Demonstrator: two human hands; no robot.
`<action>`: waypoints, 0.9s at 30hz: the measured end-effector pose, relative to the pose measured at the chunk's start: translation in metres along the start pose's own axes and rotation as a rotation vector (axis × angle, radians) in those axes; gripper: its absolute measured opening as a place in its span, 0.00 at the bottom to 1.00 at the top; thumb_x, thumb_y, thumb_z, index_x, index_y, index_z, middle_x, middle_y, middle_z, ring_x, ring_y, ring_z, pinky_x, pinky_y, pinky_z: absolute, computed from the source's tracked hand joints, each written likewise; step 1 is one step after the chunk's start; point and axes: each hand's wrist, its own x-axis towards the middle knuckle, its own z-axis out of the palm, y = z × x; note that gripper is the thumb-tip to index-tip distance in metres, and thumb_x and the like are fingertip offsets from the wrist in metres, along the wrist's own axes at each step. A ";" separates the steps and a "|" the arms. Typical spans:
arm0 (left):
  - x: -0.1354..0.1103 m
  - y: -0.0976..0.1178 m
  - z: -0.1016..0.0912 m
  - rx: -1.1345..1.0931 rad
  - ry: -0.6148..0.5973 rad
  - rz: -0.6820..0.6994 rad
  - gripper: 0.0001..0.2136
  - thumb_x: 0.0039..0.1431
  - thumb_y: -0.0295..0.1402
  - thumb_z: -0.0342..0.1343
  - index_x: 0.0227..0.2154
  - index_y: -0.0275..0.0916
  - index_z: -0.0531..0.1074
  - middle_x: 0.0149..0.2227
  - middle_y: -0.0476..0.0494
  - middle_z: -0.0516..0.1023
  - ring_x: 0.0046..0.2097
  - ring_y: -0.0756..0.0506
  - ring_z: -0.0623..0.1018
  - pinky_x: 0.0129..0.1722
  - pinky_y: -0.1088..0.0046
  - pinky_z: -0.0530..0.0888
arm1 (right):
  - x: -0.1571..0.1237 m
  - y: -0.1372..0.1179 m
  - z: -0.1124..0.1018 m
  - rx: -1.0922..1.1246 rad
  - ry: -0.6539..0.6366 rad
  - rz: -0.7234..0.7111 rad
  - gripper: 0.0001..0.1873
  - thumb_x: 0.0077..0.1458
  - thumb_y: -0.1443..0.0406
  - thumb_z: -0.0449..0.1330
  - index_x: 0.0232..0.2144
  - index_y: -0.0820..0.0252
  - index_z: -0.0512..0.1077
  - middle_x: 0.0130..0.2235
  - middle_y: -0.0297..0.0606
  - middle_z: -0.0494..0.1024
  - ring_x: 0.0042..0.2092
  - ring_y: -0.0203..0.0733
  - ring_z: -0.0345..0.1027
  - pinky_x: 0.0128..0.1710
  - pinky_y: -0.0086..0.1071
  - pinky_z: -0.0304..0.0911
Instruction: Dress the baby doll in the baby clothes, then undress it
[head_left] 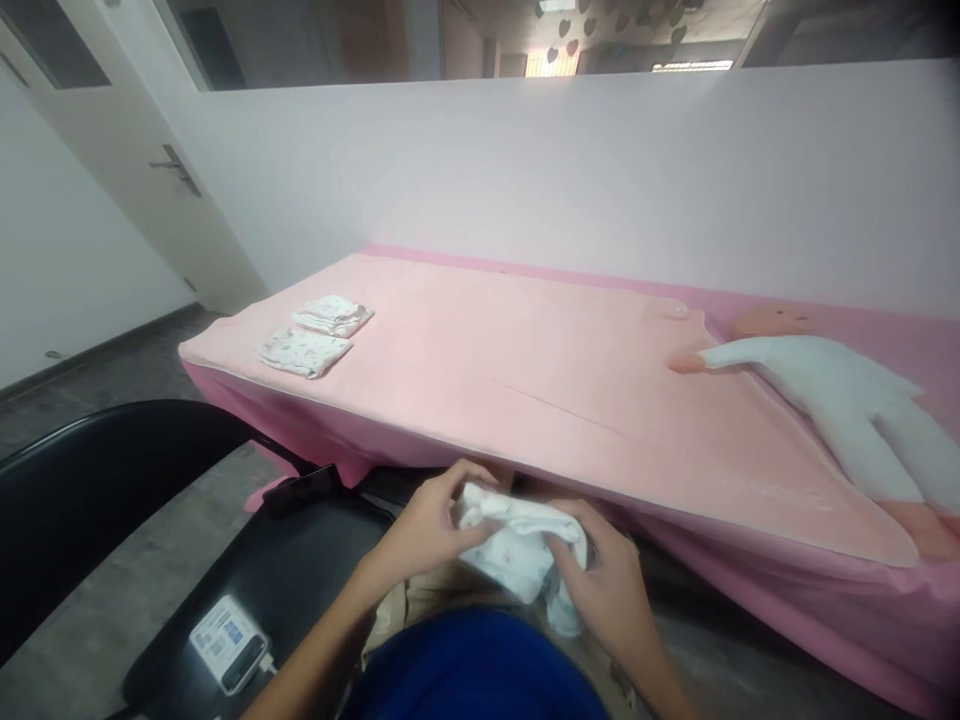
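Observation:
Both my hands grip a small bunched white garment [510, 545] with a faint print, held low in front of me just below the table's near edge. My left hand [424, 525] pinches its upper left part with curled fingers. My right hand [607, 580] clasps its right side, fingers closed into the cloth. A baby doll [832, 390] in a pale one-piece suit lies on its back at the right end of the pink-covered table [525, 350]. Two folded printed cloths [315, 335] lie side by side at the table's far left corner.
A black chair [97, 480] stands at my left, and a black seat surface [300, 570] beside me carries a white power bank [229, 643] and a dark phone [304, 490]. A white wall runs behind the table, and a door [127, 150] is at the far left.

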 end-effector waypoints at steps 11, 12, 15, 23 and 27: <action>0.020 -0.009 0.021 -0.447 0.159 -0.053 0.22 0.53 0.41 0.73 0.46 0.38 0.74 0.47 0.42 0.79 0.46 0.43 0.78 0.45 0.69 0.75 | 0.002 -0.003 0.007 0.088 0.158 0.090 0.30 0.57 0.53 0.69 0.58 0.55 0.69 0.54 0.46 0.81 0.53 0.54 0.78 0.51 0.43 0.75; 0.021 -0.007 0.021 -0.454 0.155 -0.055 0.23 0.53 0.41 0.74 0.47 0.38 0.73 0.46 0.42 0.79 0.46 0.43 0.78 0.45 0.68 0.75 | 0.002 -0.004 0.005 0.107 0.142 0.107 0.30 0.57 0.53 0.69 0.58 0.56 0.70 0.53 0.46 0.82 0.53 0.54 0.78 0.51 0.43 0.75; 0.023 0.000 0.026 -0.439 0.216 -0.039 0.23 0.55 0.41 0.72 0.49 0.39 0.71 0.44 0.43 0.77 0.46 0.42 0.77 0.47 0.67 0.74 | 0.005 -0.009 0.001 0.246 0.090 0.178 0.30 0.56 0.51 0.70 0.56 0.57 0.72 0.53 0.47 0.82 0.52 0.56 0.79 0.51 0.43 0.76; -0.006 0.012 0.066 -0.133 0.434 0.138 0.09 0.69 0.40 0.59 0.43 0.42 0.67 0.44 0.43 0.69 0.46 0.43 0.70 0.50 0.66 0.68 | 0.005 -0.017 0.010 0.436 0.114 0.318 0.35 0.58 0.48 0.68 0.62 0.57 0.70 0.56 0.47 0.81 0.54 0.56 0.78 0.53 0.45 0.75; -0.012 0.015 0.067 -0.379 -0.004 0.115 0.14 0.70 0.47 0.56 0.43 0.41 0.64 0.41 0.45 0.66 0.44 0.45 0.68 0.46 0.69 0.68 | -0.010 -0.015 0.020 0.448 -0.011 0.189 0.33 0.67 0.50 0.60 0.69 0.50 0.62 0.63 0.44 0.76 0.62 0.52 0.72 0.59 0.43 0.71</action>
